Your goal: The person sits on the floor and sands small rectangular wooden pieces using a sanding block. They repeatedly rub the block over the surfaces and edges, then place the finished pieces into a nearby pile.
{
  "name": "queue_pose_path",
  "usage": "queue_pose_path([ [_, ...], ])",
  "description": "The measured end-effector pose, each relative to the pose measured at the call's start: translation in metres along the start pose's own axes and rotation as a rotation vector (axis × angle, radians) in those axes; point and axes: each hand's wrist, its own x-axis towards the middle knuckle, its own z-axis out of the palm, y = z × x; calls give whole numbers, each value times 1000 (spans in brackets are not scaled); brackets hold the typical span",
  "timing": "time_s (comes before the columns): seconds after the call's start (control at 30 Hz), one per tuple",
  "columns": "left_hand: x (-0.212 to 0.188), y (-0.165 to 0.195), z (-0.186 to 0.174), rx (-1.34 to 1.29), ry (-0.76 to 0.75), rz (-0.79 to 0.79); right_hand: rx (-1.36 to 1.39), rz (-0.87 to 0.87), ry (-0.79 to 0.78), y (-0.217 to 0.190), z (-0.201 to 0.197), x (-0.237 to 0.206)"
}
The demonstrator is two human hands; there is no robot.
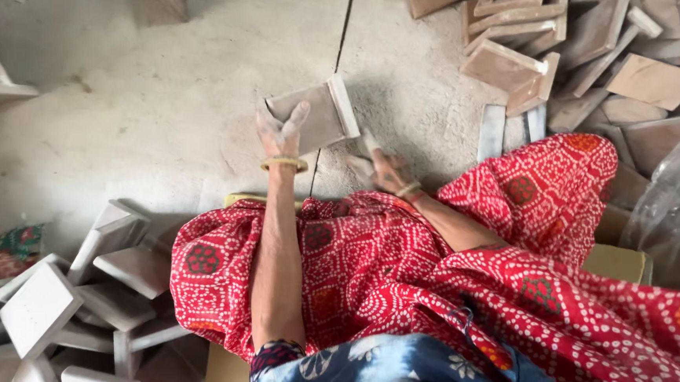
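My left hand (pixel 280 133) grips the near edge of a square brownish tile (pixel 318 114) with a pale rim, held up over the dusty floor. My right hand (pixel 386 168) is lower and to the right, blurred, with a small object in its fingers that I cannot make out. Both wrists wear bangles. A red patterned cloth (pixel 408 273) covers my lap below both arms. A thin dark cord (pixel 343 25) runs from the top of the view down to between my hands.
A heap of brownish tiles (pixel 574 35) lies at the upper right. Pale tiles (pixel 64 310) are piled at the lower left. A clear plastic bag (pixel 679 202) sits at the right edge. Cardboard (pixel 620 260) shows under the cloth.
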Motion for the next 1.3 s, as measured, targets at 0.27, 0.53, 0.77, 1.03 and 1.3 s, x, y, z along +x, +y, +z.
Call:
queue_pose_path([
  [0.27, -10, 32, -13, 153, -356, 290, 892, 271, 394, 28, -37, 39],
  [0.53, -5, 23, 18, 206, -254, 379, 333, 542, -110, 7, -67, 125],
  [0.77, 11, -27, 4, 125, -219, 211, 840, 575, -55, -12, -58, 119],
  [1.03, 14, -2, 8, 225, -241, 318, 126, 419, -160, 18, -43, 162],
  [1.3, 8, 22, 17, 289, -130, 468, 277, 350, -4, 22, -10, 86],
])
